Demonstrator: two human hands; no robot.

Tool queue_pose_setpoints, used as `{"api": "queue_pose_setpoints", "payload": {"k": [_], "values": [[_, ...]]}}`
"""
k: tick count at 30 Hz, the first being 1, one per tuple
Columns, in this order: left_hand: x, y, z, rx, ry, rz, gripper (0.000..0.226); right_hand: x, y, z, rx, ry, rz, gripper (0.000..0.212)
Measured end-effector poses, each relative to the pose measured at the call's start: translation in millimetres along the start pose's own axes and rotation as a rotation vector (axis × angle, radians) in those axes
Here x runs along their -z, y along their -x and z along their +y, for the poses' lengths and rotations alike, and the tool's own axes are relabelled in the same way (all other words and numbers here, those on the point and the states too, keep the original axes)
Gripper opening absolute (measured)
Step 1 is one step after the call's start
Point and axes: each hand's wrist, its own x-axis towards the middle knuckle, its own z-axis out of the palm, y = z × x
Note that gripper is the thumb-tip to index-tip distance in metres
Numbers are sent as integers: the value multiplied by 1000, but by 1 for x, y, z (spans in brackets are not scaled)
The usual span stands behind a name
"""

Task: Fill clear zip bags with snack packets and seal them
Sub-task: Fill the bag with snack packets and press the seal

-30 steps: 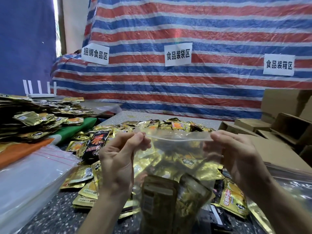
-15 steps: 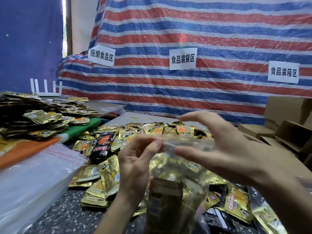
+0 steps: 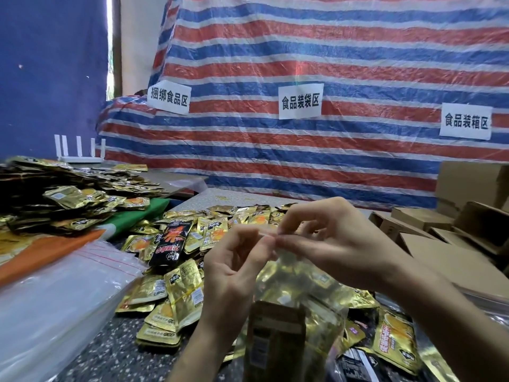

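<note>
Sliding left along the seal, the right hand (image 3: 338, 244) has met the left hand (image 3: 234, 268). Both pinch the zip bag (image 3: 297, 293) by its top strip, thumb against fingertips. It hangs upright just below them, mouth up, long axis vertical, over the table (image 3: 110, 351).

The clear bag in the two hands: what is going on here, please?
A person seems to be closing a filled clear zip bag. The left hand and the right hand both pinch its top strip, close together, and gold snack packets sit inside. Whether the zip is fully sealed cannot be told. More loose packets lie on the table, with a pile of empty bags at the left.
</note>
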Motion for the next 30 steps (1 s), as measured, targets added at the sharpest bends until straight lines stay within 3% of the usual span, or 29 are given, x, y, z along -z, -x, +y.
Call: {"api": "queue_pose_setpoints", "payload": {"k": [11, 18, 25, 30], "values": [[2, 2, -2, -80, -37, 28, 7, -5, 6, -7, -11, 119, 33, 10], [-1, 3, -2, -111, -155, -78, 23, -1, 9, -8, 21, 114, 16, 11], [-9, 7, -5, -153, -182, 37, 25, 1, 11, -9, -18, 33, -12, 28], [-10, 6, -9, -144, -184, 116, 20, 8, 14, 2, -108, 26, -25, 11]]}}
